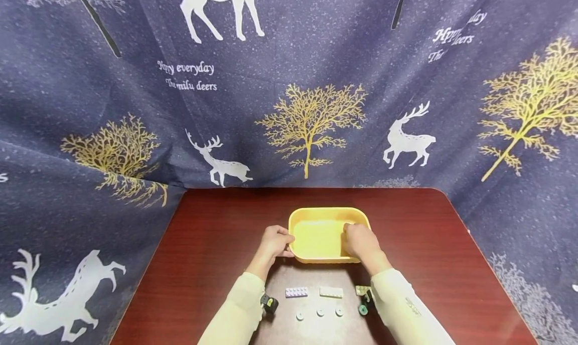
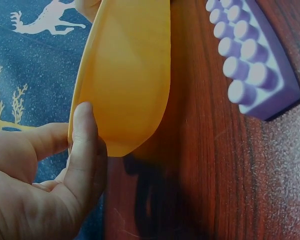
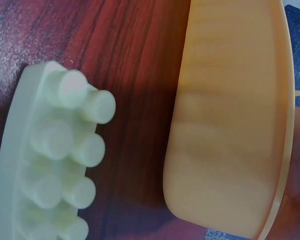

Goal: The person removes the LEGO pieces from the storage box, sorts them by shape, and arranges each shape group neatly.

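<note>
A yellow rectangular tub (image 1: 319, 260) stands in the middle of the table. My left hand (image 1: 276, 241) pinches its left rim, thumb and fingers on either side of the wall, as the left wrist view (image 2: 55, 175) also shows. My right hand (image 1: 361, 240) reaches over the front right corner into the tub; its fingertips are hidden, and whether they hold anything does not show. In the right wrist view the tub's side wall (image 3: 230, 125) covers most of that hand. In front lie a purple studded block (image 1: 296, 292) and a pale green one (image 1: 331, 292).
Another greenish block (image 1: 362, 290) is partly hidden by the right wrist's camera. Nearer the front edge are several small round pieces, including a pale one (image 1: 320, 312) and a green one (image 1: 363, 310). A patterned blue cloth (image 1: 289, 134) hangs behind the reddish table (image 1: 226, 209).
</note>
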The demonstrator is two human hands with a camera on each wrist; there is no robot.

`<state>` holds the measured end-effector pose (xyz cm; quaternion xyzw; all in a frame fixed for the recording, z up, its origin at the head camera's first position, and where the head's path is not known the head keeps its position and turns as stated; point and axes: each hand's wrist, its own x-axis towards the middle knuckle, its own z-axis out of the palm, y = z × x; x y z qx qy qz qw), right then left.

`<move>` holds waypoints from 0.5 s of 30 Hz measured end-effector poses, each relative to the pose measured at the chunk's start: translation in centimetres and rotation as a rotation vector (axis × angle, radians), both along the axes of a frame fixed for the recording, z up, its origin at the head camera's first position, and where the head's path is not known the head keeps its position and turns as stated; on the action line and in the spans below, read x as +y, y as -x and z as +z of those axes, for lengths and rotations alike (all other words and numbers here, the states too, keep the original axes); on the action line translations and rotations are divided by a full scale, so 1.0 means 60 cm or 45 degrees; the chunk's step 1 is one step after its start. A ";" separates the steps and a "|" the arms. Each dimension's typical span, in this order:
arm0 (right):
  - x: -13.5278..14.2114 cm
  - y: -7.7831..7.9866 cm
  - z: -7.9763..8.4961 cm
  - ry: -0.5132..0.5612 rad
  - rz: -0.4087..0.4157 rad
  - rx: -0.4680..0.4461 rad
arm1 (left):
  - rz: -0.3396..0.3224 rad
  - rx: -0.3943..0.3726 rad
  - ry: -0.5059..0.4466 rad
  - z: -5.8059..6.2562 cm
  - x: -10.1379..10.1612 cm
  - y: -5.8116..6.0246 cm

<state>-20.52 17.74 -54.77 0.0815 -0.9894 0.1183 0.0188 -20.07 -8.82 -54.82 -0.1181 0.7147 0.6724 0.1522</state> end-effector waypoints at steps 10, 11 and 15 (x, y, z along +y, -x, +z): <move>0.000 0.004 -0.005 -0.046 0.006 -0.017 | -0.001 0.006 0.008 -0.001 0.001 0.000; 0.000 0.004 -0.006 -0.044 0.005 -0.016 | -0.001 0.006 0.009 -0.001 0.001 0.000; 0.000 0.003 -0.006 -0.027 0.014 -0.006 | -0.002 0.004 0.015 -0.001 0.001 -0.001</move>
